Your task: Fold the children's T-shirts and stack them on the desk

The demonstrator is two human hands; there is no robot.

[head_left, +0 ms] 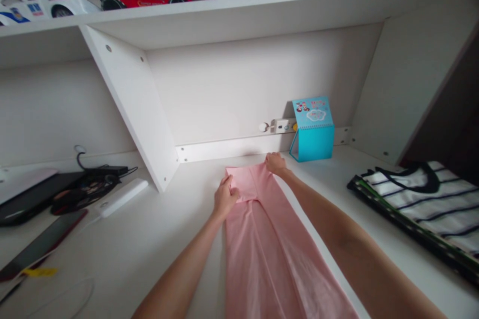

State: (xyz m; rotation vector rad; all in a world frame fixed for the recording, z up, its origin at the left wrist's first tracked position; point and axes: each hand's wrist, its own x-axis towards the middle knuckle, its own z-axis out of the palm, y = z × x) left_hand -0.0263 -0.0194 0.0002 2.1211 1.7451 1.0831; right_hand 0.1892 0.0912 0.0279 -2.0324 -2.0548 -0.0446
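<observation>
A long pink garment (258, 244) lies lengthwise on the white desk, its far end a folded, band-like strip and its near end running out of the bottom of the view. My left hand (225, 195) pinches the left edge of that far end, thumb on top of the cloth. At the far right corner, my right hand (276, 162) has its fingers closed on the fabric. Lengthwise creases and an overlapping layer show down the middle. Whether it is trousers or another kind of clothing, I cannot tell.
To the right lies a stack of folded clothes, a striped shirt (430, 199) on top. A blue desk calendar (314, 132) stands by a socket strip (283, 126). On the left are a phone (45, 244), a white power strip (123, 198) and cables. Toy vehicles fill the shelf (247, 15) above.
</observation>
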